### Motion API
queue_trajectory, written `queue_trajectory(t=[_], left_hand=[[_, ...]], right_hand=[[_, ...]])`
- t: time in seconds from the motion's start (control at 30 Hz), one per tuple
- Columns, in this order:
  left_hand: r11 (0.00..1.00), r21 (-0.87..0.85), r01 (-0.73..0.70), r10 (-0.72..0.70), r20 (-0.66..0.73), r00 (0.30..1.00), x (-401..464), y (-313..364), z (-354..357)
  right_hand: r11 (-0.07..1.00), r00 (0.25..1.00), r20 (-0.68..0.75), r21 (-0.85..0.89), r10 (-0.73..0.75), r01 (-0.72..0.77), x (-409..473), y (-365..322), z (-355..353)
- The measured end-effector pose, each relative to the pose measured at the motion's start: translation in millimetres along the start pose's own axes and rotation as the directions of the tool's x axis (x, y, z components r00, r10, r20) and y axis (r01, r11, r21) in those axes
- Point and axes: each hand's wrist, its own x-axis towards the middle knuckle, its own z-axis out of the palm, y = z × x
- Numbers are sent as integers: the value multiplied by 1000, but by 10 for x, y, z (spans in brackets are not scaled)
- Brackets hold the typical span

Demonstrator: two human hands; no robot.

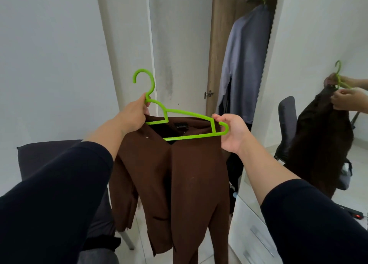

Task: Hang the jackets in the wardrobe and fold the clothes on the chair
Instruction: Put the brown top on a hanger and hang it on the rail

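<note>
While both hands' grips pinch the green hanger [187,122], the brown jacket [179,174] hangs below.

Jacket [179,174] centre, hanger [187,116] at its collar; chair [45,156] left; wardrobe [221,45] behind, shirt [245,64] hanging inside.

The brown jacket's [179,184] hem runs off the bottom edge, and its collar hides the left hand's [133,114] fingertips. The chair [45,156] sits mostly behind a dark sleeve [55,200]. The collar label's [180,126] lettering is too small to read.
</note>
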Motion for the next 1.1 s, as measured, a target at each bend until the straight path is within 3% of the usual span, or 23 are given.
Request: queue_trajectory(t=[0.27, 0.5, 0.7, 0.87, 0.97, 1.1], left_hand=[[992, 119, 31, -4, -217, 976, 35, -57, -106], [981, 139, 133, -82, -322, 943, 71, -127, -158], [978, 139, 156, -105, -316, 943, 78, -194, -169], [973, 144, 183, -130, -317, 940, 35, -230, -184], [978, 140, 155, -118, -239, 964, 25, -207, -195], [968, 197, 153, -121, -165, 979, 15, -134, -156]], right_hand=[[995, 968, 248, -93, 45, -23, -84, -3, 67], [995, 955, 298, 97, 3, -34, -95, 31, 127], [996, 941, 339, 84, 7, -38, -42, 90, 143], [999, 976, 213, 2, -52, 52, -1, 7, 132], [994, 993, 75, -46, -95, 99, 55, -30, 107], [943, 967, -113, -274, -226, 188, 140, -67, 102]])
